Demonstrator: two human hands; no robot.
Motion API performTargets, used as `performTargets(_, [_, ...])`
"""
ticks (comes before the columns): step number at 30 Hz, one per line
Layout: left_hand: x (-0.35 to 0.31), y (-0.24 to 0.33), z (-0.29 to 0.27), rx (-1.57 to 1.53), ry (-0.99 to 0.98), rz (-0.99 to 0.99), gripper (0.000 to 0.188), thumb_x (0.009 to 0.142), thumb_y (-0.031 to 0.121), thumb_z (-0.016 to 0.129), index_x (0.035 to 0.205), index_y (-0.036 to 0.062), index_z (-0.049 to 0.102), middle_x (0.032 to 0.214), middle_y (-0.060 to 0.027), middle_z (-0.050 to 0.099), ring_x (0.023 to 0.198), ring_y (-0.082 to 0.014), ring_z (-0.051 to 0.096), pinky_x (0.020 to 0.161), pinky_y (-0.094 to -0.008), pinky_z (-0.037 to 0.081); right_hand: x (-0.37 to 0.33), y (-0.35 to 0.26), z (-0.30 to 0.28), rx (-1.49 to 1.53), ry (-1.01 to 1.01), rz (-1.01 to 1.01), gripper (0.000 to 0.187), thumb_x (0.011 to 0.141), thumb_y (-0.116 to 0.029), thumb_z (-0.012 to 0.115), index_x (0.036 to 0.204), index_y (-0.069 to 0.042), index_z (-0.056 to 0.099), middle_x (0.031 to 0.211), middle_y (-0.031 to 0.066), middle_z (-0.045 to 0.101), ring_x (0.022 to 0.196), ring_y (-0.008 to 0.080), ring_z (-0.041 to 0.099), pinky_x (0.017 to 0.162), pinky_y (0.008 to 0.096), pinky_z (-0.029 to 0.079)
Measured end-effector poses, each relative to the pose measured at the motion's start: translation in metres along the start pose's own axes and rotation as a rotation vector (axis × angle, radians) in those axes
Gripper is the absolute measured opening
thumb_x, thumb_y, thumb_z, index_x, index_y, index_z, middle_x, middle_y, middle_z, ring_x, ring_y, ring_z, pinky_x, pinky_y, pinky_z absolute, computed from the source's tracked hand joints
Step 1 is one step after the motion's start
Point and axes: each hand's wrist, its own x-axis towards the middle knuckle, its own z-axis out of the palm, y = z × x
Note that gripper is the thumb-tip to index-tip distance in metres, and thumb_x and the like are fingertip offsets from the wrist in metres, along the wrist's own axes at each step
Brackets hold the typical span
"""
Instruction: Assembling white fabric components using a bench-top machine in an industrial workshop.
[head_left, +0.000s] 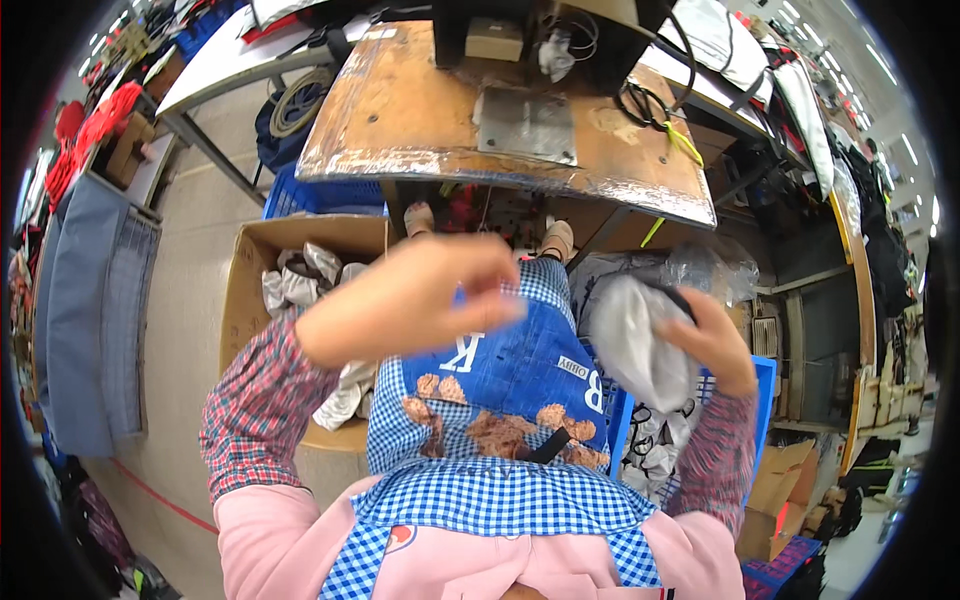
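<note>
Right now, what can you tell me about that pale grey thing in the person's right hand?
The pale grey piece looks like soft fabric, bunched into a rounded shape, with a dark band near its top. The right hand grips its right side. In this view it overlaps the blue crate's upper left corner. Blur hides finer detail.

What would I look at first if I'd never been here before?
Probably the blue checked apron, right in the middle. Then the right hand by the blue crate on the right, holding a grayish-white piece with a dark edge, and the blurry left hand over the apron's left side. Straight ahead, a worn wooden table carries a gray metal plate.
</note>
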Motion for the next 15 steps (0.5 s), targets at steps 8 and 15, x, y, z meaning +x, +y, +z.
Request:
performTargets(8, [-0.072, -0.083, 0.068, 0.001, -0.124, -0.143, 0.027, 0.086, 0.025, 0.059, 0.096, 0.0008, 0.064, 0.083, -0.0174, 0.066, 0.078, -0.0327, 0.064, 0.07, -0.0395, 0.05, -0.057, 0.004, 0.034, -0.289, 0.062, 0.039, 0.035, 0.073, -0.014, 0.077, 0.103, -0.001, 0.065, 0.093, 0.0126, 0.068, 0.086, 0.0252, 0.066, 0.074, 0.0345, 0.051])
performTargets(15, [-0.112, -0.166, 0.07, -0.364, 0.142, -0.488, 0.021, 0.09, 0.018, 0.058, 0.093, -0.0017, 0.064, 0.076, -0.0061, 0.065, 0.071, -0.0124, 0.062, 0.066, -0.0278, 0.05, 0.019, -0.055, 0.17, -0.064, -0.974, -0.64, 0.05, 0.085, -0.037, 0.066, 0.116, 0.001, 0.059, 0.106, 0.0186, 0.064, 0.102, 0.0338, 0.06, 0.089, 0.0407, 0.047])
